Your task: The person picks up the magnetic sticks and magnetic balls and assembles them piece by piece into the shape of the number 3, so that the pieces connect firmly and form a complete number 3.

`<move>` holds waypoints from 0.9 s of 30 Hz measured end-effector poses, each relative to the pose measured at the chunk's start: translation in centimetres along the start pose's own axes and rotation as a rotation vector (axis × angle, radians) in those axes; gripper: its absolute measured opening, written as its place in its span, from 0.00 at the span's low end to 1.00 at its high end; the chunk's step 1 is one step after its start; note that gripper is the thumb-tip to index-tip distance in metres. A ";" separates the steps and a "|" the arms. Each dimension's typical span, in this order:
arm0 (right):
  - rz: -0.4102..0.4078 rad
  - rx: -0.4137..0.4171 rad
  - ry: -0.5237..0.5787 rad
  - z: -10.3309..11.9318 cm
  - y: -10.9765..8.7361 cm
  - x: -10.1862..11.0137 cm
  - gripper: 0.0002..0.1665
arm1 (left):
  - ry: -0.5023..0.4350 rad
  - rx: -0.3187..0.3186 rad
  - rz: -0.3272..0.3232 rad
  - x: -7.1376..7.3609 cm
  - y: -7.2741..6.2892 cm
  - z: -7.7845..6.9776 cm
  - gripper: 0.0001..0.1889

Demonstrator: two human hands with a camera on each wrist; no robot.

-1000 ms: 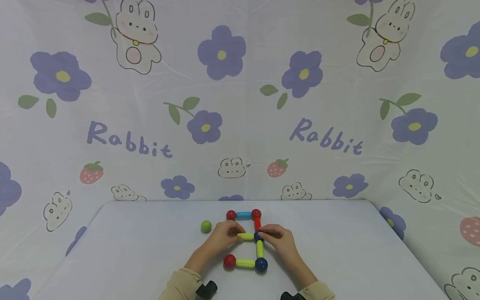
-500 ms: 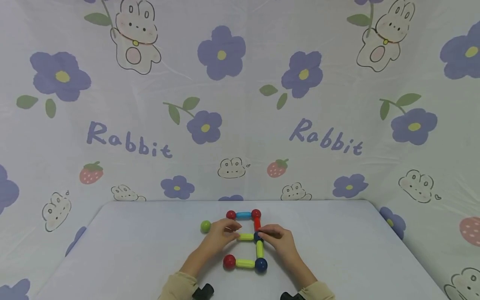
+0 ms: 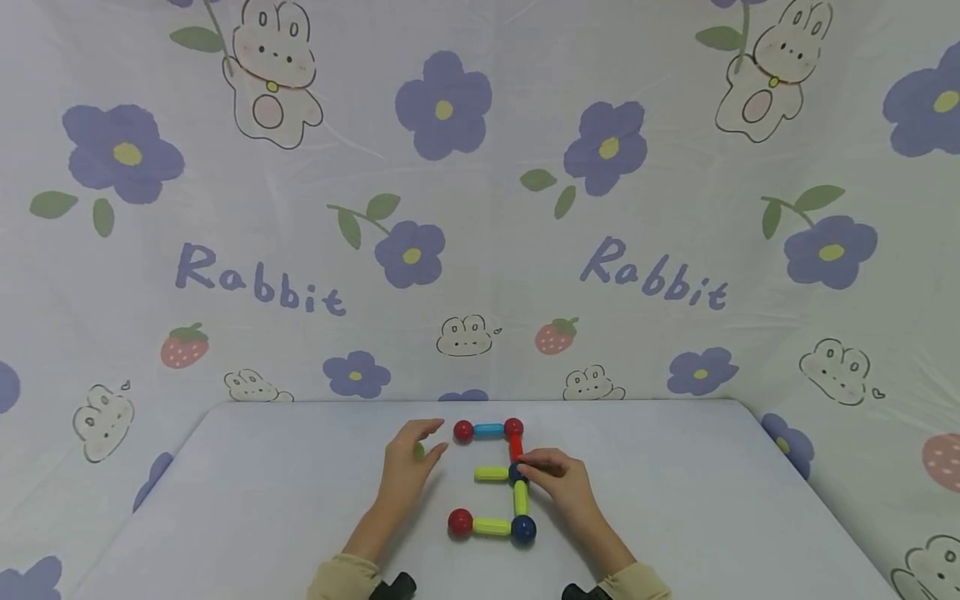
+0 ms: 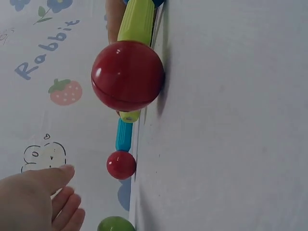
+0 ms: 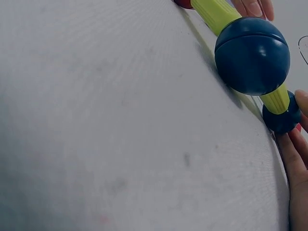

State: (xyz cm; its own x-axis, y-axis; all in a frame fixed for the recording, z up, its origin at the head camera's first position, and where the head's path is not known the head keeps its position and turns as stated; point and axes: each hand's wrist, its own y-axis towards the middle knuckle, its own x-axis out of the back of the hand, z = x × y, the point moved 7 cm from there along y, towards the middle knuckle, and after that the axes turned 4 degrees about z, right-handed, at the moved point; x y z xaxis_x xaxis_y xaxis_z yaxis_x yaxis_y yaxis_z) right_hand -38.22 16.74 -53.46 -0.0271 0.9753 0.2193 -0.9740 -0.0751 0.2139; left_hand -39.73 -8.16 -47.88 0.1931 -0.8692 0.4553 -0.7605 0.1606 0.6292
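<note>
A figure of magnetic rods and balls lies flat on the table. My right hand (image 3: 561,483) pinches its middle dark blue ball (image 5: 281,115) between thumb and fingers. From that ball a yellow-green rod (image 3: 491,474) points left with a free end, a red rod (image 3: 515,447) runs up, and another yellow-green rod (image 3: 521,500) comes down to a lower dark blue ball (image 3: 523,530). To the left, my left hand (image 3: 403,471) has its thumb and fingers spread apart over a green ball (image 4: 116,224), which it mostly hides in the head view.
A light blue rod (image 3: 489,430) joins two red balls, left (image 3: 463,431) and right (image 3: 513,427), at the top. The bottom row is a yellow-green rod (image 3: 491,527) and a red ball (image 3: 461,522). A printed cloth (image 3: 465,208) hangs behind the white table (image 3: 675,500).
My left hand has let go of the middle yellow-green rod's free end and moved left to the green ball, its fingers spreading. My right hand stays at the middle blue ball.
</note>
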 end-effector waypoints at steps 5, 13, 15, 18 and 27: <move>-0.003 -0.003 0.016 -0.2 0.1 0.0 0.19 | 0.023 0.060 -0.090 1.2 -0.4 0.6 0.20; -0.009 -0.019 0.016 -0.4 0.1 0.1 0.19 | 0.010 0.244 -0.138 1.8 -1.1 2.8 0.19; -0.011 -0.024 0.009 -0.4 0.1 0.1 0.19 | -0.002 0.284 -0.131 1.7 -1.3 3.3 0.19; -0.011 -0.019 0.001 -0.3 0.1 0.1 0.19 | -0.003 0.321 -0.125 1.6 -1.5 3.7 0.19; -0.010 -0.038 -0.001 -0.4 0.2 0.0 0.20 | 0.011 0.340 -0.091 1.3 -1.7 4.4 0.19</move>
State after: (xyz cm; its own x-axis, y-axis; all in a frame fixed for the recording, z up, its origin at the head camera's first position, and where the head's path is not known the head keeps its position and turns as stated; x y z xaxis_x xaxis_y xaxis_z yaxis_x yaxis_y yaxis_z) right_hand -38.46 16.84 -53.79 -0.0168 0.9758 0.2181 -0.9820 -0.0571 0.1800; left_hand -40.88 -11.57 -51.12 0.2744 -0.8676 0.4147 -0.9026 -0.0836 0.4224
